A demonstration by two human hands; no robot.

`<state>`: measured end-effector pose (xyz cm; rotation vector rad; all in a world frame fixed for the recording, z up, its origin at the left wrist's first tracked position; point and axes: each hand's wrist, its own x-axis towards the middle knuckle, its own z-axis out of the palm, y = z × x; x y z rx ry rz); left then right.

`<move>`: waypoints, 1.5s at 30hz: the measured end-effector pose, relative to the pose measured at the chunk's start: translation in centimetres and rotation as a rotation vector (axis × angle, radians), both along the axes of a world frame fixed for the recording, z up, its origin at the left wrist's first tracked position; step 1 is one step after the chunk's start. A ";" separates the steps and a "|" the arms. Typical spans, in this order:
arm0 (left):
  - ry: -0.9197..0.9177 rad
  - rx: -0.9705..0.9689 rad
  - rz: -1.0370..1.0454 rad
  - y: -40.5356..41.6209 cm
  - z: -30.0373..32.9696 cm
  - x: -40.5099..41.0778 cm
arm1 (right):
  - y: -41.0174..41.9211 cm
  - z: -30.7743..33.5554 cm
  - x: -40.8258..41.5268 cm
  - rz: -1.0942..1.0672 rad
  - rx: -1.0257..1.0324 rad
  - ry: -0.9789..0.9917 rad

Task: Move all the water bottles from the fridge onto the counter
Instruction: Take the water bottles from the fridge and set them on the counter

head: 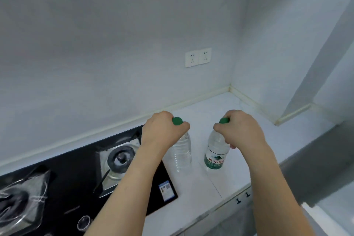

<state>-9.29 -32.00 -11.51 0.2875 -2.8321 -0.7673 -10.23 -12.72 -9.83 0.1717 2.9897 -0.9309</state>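
Two clear water bottles with green caps stand upright on the white counter (226, 113). My left hand (162, 130) grips the neck of the left bottle (182, 151), which shows no label from here. My right hand (241, 130) grips the neck of the right bottle (215, 151), which has a green and white label. Both bottle bases appear to rest on the counter, about a hand's width apart. The fridge is out of view.
A black gas hob (76, 174) with a metal burner (120, 157) lies just left of the bottles. A double wall socket (198, 57) sits above the counter. Walls close the counter at the back and right; the front edge (229, 199) runs below.
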 end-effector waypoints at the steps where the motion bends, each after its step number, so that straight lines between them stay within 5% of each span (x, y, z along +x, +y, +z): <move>1: -0.003 0.014 0.042 -1.0 -0.2 0.3 | -0.9 -0.2 -0.6 0.046 0.003 0.001; 19: 0.014 -0.023 0.537 -13.4 -1.3 9.5 | -16.8 -2.6 -1.9 0.611 -0.003 0.080; 45: 0.029 -0.053 1.003 -36.4 -0.4 38.2 | -46.0 -2.1 20.4 1.013 0.018 0.192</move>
